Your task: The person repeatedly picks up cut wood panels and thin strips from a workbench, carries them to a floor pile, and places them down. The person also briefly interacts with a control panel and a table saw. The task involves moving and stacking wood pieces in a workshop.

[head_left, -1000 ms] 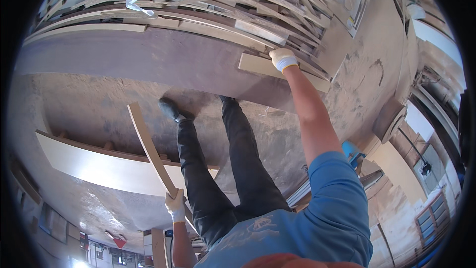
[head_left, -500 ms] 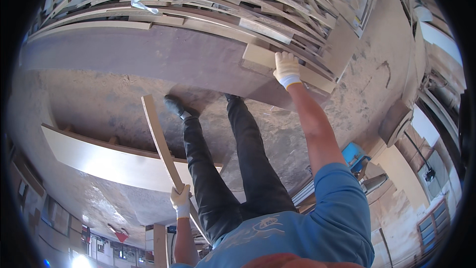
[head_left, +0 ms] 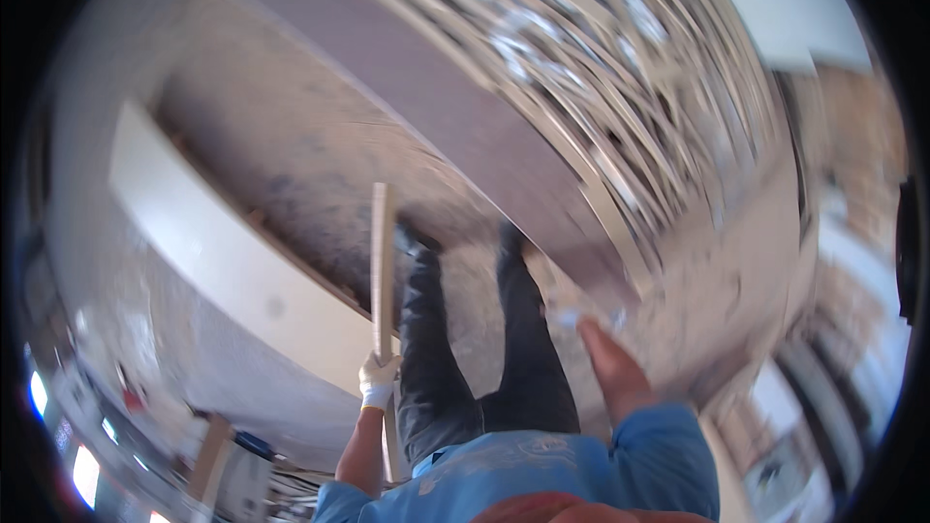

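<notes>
My left hand (head_left: 378, 378), in a white glove, grips the lower part of a long thin wooden strip (head_left: 380, 252) that stands nearly upright in front of my left leg. My right hand (head_left: 573, 318), also gloved, is badly blurred; it sits low by the near edge of a large brown panel (head_left: 455, 107). Whether it holds anything cannot be made out. My legs in dark trousers (head_left: 484, 349) stand on the dusty floor between the two hands.
A heap of pale wooden strips (head_left: 668, 87) lies on and behind the brown panel. A long white board (head_left: 213, 242) lies on the concrete floor at the left. Cluttered, blurred items line the lower left and right edges.
The view has swung sharply and blurred. My right arm has pulled back from the far wooden piece on the stack toward my body. The strip in my left hand now stands more upright.
</notes>
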### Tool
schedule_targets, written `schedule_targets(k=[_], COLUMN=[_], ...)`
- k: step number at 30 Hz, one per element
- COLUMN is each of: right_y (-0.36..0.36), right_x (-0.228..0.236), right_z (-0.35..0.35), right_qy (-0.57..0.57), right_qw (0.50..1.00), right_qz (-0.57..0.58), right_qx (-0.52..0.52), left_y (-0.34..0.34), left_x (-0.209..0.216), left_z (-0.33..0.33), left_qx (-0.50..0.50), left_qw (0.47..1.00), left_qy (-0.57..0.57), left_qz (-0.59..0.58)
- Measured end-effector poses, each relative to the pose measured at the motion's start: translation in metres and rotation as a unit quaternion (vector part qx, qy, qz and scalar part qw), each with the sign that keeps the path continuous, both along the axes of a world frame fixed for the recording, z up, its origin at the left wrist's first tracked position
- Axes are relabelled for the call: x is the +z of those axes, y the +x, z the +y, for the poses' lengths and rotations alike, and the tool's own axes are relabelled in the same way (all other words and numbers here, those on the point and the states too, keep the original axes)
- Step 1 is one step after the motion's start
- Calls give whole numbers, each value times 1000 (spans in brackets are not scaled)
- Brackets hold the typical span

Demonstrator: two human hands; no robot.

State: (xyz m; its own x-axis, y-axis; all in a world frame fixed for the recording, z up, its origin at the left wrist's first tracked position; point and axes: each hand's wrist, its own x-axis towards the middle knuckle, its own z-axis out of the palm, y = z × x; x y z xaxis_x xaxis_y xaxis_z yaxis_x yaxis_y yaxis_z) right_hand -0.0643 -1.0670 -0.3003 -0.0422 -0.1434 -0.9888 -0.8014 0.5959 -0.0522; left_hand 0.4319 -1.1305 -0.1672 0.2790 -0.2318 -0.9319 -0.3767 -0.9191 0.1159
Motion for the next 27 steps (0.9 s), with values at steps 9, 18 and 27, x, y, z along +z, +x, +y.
schedule_targets(k=[9,18,27], right_y=[80,263,442], right_x=[76,155,180], right_z=[-209,-470,-743], right_qy=[-36,-313,-472], right_qw=[988,932,555], right_qz=[-28,-127,-285], right_qx=[148,134,623], left_y=[38,106,204], left_x=[0,31,96], left_z=[-79,-211,-427], left_qx=[-55,-108,-96], left_qw=[997,989,975], left_qy=[-29,-102,-195], left_qz=[-44,4,53])
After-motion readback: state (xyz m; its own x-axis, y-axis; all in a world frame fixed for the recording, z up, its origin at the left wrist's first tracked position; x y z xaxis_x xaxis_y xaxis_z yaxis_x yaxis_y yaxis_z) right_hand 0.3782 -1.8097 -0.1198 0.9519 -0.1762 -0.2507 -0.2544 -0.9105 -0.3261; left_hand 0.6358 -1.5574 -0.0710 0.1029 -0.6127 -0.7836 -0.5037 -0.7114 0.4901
